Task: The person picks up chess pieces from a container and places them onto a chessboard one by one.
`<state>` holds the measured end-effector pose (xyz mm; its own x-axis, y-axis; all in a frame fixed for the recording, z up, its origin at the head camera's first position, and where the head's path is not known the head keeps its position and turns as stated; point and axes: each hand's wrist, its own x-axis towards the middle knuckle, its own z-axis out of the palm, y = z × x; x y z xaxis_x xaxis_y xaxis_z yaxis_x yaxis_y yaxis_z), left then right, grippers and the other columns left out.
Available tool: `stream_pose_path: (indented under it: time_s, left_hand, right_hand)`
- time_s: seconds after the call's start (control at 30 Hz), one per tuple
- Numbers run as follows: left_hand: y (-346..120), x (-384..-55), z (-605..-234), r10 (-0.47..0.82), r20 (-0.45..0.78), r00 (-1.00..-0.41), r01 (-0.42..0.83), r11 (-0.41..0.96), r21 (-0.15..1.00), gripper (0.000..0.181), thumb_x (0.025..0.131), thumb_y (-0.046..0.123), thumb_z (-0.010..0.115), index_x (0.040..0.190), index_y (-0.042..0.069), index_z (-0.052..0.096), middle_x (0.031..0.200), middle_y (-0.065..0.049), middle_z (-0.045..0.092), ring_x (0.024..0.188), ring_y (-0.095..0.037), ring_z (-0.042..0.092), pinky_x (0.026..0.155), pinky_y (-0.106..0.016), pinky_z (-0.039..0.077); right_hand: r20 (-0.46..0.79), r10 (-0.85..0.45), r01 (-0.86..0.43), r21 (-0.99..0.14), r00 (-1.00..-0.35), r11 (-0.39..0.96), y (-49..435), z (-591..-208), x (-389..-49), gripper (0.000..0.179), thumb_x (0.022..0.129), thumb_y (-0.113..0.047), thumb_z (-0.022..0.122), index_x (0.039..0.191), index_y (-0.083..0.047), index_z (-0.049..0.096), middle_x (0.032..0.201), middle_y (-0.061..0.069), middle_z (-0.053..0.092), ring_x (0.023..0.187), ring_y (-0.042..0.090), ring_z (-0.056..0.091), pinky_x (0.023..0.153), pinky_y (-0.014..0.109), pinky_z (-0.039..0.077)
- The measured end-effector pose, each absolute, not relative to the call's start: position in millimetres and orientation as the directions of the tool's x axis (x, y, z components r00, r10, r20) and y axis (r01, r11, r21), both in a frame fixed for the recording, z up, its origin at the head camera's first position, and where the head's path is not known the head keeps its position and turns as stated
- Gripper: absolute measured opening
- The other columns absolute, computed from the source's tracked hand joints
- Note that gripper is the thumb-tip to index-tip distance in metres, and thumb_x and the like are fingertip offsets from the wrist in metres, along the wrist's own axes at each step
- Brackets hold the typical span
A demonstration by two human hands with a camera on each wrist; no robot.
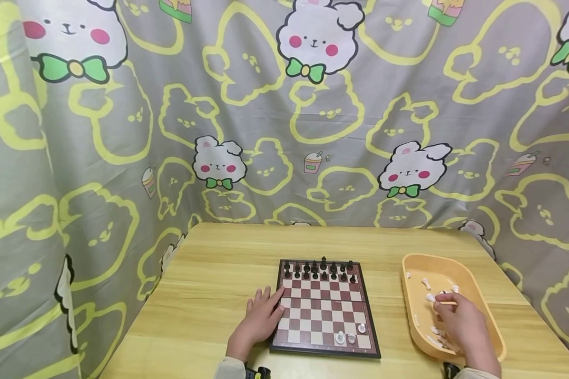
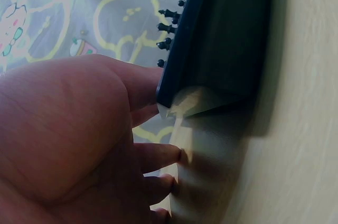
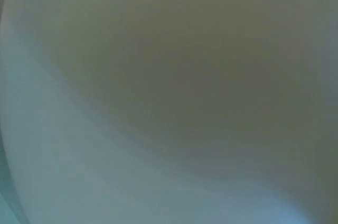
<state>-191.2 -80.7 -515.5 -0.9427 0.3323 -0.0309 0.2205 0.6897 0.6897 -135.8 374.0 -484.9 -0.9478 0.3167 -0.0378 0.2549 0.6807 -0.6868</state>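
A chessboard (image 1: pixel 322 310) lies on the table, with black chess pieces (image 1: pixel 315 271) standing in two rows at its far side. Three white chess pieces (image 1: pixel 340 337) stand near its front right corner. My left hand (image 1: pixel 258 318) rests at the board's left edge, its fingers fairly straight and touching the rim; in the left wrist view, the board's dark side (image 2: pixel 222 39) shows beside the thumb. Over the orange tray (image 1: pixel 413 326), my right hand (image 1: pixel 464 323) pinches a white chess piece (image 1: pixel 430 298) between thumb and fingertips. The right wrist view shows only a blurred pale surface.
Several more white pieces (image 1: pixel 425 284) lie loose in the tray, some partly hidden by the right hand. The wooden table (image 1: pixel 218 263) extends around the board and tray. A patterned curtain (image 1: pixel 265 121) hangs along the back and sides.
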Motion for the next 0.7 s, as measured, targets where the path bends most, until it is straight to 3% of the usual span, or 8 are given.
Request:
stream_pose_path:
  time_s: [0.43,0.7]
  left_hand:
    - [-80,-191,-521,0.329,0.034,-0.944,0.255,0.657,0.709,0.052,0.107,0.025,0.050,0.155,0.005,0.047,0.156,-0.044,0.028,0.147,-0.065,0.012,0.115,-0.078,0.001]
    - [-81,-190,-516,0.334,-0.015,-0.942,0.229,0.678,0.699,0.052,0.108,0.024,0.050,0.156,0.006,0.046,0.158,-0.042,0.026,0.148,-0.064,0.011,0.115,-0.078,0.002]
  right_hand:
    - [-0.069,0.309,0.268,-0.694,-0.949,0.668,377,-483,-137,0.048,0.103,-0.035,0.062,0.122,0.009,0.063,0.086,0.009,0.078,0.073,0.015,0.072,0.070,0.032,0.048]
    - [-0.054,0.317,0.263,-0.700,-0.947,0.664,376,-485,-136,0.050,0.103,-0.037,0.062,0.121,0.010,0.064,0.085,0.008,0.078,0.072,0.015,0.072,0.068,0.029,0.048]
